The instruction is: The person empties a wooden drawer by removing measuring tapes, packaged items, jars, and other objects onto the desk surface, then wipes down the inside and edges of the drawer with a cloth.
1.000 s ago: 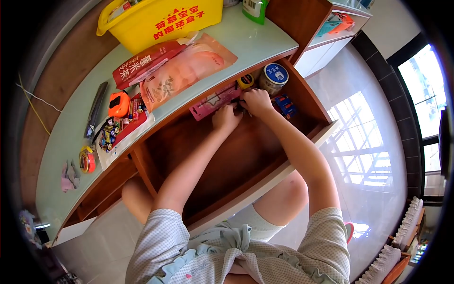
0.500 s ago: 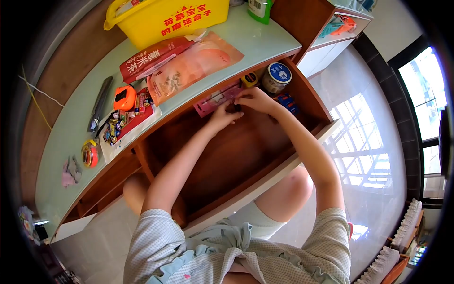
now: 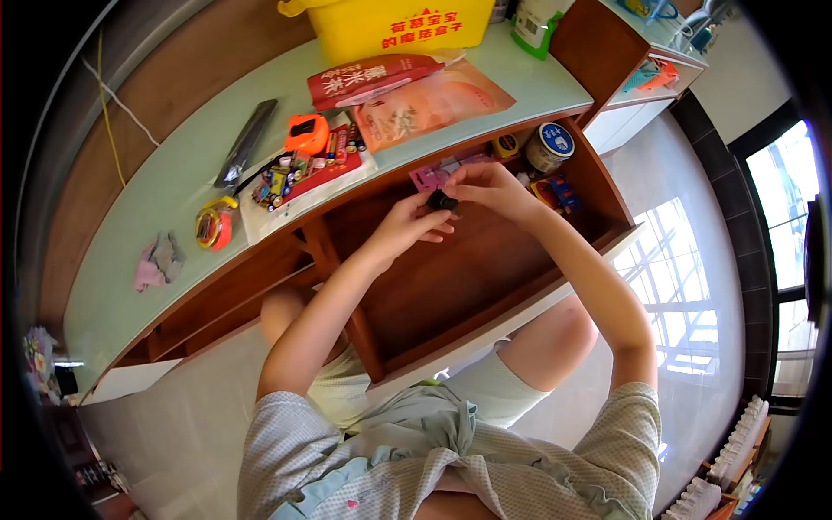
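A small black object (image 3: pixel 441 201) is between my two hands, above the open wooden drawer (image 3: pixel 468 269). My left hand (image 3: pixel 411 224) grips it from the left with bent fingers. My right hand (image 3: pixel 487 188) pinches at its upper right side, its fingertips close together. Behind my hands a pink card pack (image 3: pixel 429 177) lies at the drawer's back, partly covered. Right of it are a small yellow-and-black item (image 3: pixel 505 146), a jar with a blue lid (image 3: pixel 550 147) and blue-and-red packs (image 3: pixel 559 194).
On the glass tabletop (image 3: pixel 186 201) are a yellow basket (image 3: pixel 399 28), a red bag (image 3: pixel 373 80), a peach-coloured bag (image 3: pixel 433 104), an orange tape measure (image 3: pixel 307 133), batteries (image 3: pixel 276 184), tape rolls (image 3: pixel 214 225) and a green-and-white bottle (image 3: pixel 535 26).
The view has turned, so the tabletop things appear farther right. My hands have come away from the drawer's back with the black object, which now shows clearly between them.
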`<action>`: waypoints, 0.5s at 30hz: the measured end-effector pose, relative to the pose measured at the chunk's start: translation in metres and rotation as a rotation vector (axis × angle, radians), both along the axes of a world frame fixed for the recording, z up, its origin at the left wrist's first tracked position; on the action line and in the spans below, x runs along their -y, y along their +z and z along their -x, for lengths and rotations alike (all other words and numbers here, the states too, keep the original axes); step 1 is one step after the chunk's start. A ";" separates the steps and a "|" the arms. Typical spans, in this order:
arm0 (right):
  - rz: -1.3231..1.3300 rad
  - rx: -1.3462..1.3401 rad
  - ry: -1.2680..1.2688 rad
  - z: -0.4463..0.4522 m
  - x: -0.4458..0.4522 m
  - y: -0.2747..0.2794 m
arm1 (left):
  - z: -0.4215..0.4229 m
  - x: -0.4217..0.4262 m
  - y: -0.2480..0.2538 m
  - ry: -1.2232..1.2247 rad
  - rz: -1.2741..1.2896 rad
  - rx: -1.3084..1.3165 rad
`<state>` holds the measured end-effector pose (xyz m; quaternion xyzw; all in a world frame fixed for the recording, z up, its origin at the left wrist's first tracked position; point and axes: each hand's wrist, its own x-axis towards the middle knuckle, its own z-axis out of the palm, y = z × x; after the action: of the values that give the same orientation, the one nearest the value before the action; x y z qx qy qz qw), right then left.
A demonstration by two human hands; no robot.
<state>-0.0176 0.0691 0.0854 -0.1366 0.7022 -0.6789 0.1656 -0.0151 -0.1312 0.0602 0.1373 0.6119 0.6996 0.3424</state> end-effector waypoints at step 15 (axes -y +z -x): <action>0.145 0.051 0.065 0.002 0.169 0.053 | -0.058 0.135 0.032 0.725 -0.068 -0.409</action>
<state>-0.0192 -0.1000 0.1385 -0.1538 0.6419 -0.7254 0.1951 0.0426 -0.2659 0.0920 0.0605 0.6526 0.7529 -0.0594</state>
